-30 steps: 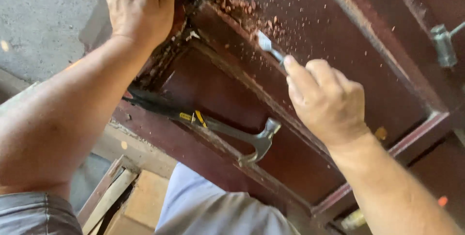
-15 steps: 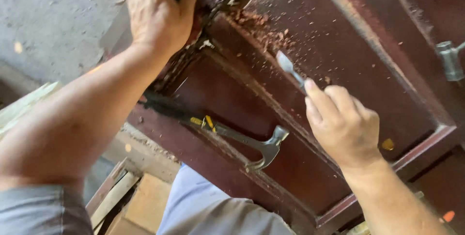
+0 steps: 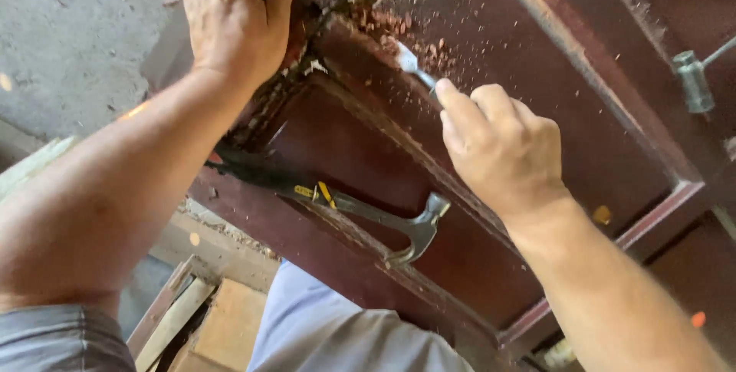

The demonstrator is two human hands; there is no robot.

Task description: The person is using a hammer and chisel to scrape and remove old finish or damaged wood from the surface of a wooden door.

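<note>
We see the fingers of the right hand curled tight around a chisel, the forefinger stretched along its shaft; only the pale metal blade shows, pointing toward eleven o'clock and meeting the dark red wooden door in a heap of reddish-brown wood chips. The chips are coarse and crumbly near the blade and thin out into fine specks toward three o'clock.

The left hand, at eleven o'clock from the right, is closed over the door's chipped corner, thumb on one side and fingers on the other; what lies under the palm we cannot tell. Below it the paint is flaked, with pale splinters showing.

The door is glossy, with raised moulded strips framing recessed panels. In the panel at seven o'clock from the right hand lies a claw hammer, smooth grey steel head and shank, black grip with a yellow band, resting flat and apart from both hands. At two o'clock a dull metal bolt fitting sits on the door.

Beyond the door, at nine o'clock, is rough grey concrete floor; at seven o'clock, pale wooden slats and the person's grey trouser leg.
</note>
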